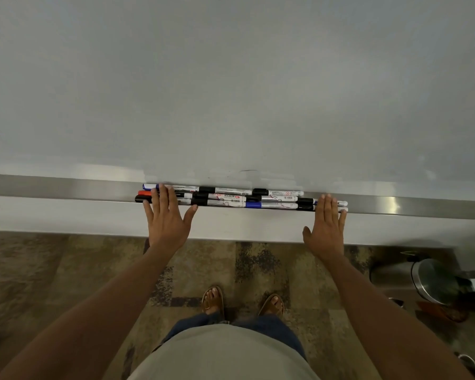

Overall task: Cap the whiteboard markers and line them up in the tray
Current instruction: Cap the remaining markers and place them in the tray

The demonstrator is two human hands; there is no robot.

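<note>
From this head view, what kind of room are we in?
Probably an office or classroom. A large whiteboard fills the wall, with a metal tray along its bottom edge holding whiteboard markers, and patterned carpet covers the floor. A metal bin stands at the right.

A long shiny metal tray (66, 189) runs along the bottom of the whiteboard. Capped markers (225, 198) lie on it in rows, end to end, close together.

left hand (166, 215) flat, right hand (327, 224) flat
</note>
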